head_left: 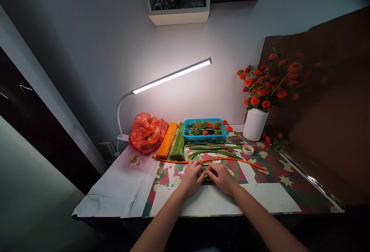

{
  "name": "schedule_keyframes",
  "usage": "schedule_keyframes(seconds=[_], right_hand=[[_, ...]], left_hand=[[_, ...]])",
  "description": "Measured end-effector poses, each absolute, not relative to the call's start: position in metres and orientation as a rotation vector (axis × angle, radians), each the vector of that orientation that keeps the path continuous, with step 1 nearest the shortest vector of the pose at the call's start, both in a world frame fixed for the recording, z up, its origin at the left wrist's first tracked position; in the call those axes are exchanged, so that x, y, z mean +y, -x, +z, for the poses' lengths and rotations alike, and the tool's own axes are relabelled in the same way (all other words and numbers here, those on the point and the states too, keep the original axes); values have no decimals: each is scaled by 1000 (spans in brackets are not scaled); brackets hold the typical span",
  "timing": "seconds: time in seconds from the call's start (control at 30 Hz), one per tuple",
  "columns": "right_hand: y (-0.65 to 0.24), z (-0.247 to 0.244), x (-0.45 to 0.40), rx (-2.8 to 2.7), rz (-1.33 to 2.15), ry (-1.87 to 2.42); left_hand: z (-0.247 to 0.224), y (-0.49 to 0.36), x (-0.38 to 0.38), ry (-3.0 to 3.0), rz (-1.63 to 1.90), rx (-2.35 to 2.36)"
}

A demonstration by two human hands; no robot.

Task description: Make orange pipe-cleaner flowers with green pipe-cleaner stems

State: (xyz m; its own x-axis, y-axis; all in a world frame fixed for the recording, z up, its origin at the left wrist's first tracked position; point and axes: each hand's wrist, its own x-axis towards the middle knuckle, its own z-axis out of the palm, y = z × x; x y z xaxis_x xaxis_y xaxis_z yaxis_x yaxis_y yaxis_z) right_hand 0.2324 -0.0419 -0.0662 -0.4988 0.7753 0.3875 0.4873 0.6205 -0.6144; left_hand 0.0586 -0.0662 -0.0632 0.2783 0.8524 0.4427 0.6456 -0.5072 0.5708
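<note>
My left hand (pixel 192 175) and my right hand (pixel 222 176) meet low over the front of the table, fingertips pinched together. Between them shows a small green piece (pixel 206 175), mostly covered by the fingers; it looks like chenille stem. Just beyond the fingers, a long orange chenille stem (pixel 243 161) lies across the table. Loose green stems (pixel 215 151) are spread behind it. To the left rest an orange bundle of stems (pixel 167 141) and a green bundle of stems (pixel 177 144).
A blue basket (pixel 204 138) holds leafy pieces and orange flowers. Right of it are a tape roll (pixel 248 150) and a white ribbed vase (pixel 255 124) of orange flowers. A red plastic bag (pixel 147 134) sits left, beside a lit clamp lamp (pixel 173 75). Brown cardboard (pixel 318 101) borders the right.
</note>
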Motion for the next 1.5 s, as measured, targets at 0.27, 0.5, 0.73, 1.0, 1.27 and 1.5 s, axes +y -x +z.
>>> schedule_keyframes(seconds=[0.27, 0.5, 0.73, 1.0, 1.27, 1.5], right_hand=[[-233, -67, -41, -2201, 571, 962], [-233, -66, -42, -2205, 599, 962], [-233, -64, -44, -2246, 592, 973], [-232, -66, -43, -2262, 543, 983], [-232, -60, -47, -2276, 438, 922], [-232, -59, -47, -2321, 341, 924]], left_hand=[[-62, -58, -66, -2270, 1063, 1366], [-63, -58, -66, -2274, 1056, 1375], [-63, -58, -66, -2267, 1030, 1365], [-65, -57, -65, -2278, 1055, 1316], [-63, -59, -66, -2279, 1119, 1271], [-62, -60, -67, -2301, 1151, 1276]])
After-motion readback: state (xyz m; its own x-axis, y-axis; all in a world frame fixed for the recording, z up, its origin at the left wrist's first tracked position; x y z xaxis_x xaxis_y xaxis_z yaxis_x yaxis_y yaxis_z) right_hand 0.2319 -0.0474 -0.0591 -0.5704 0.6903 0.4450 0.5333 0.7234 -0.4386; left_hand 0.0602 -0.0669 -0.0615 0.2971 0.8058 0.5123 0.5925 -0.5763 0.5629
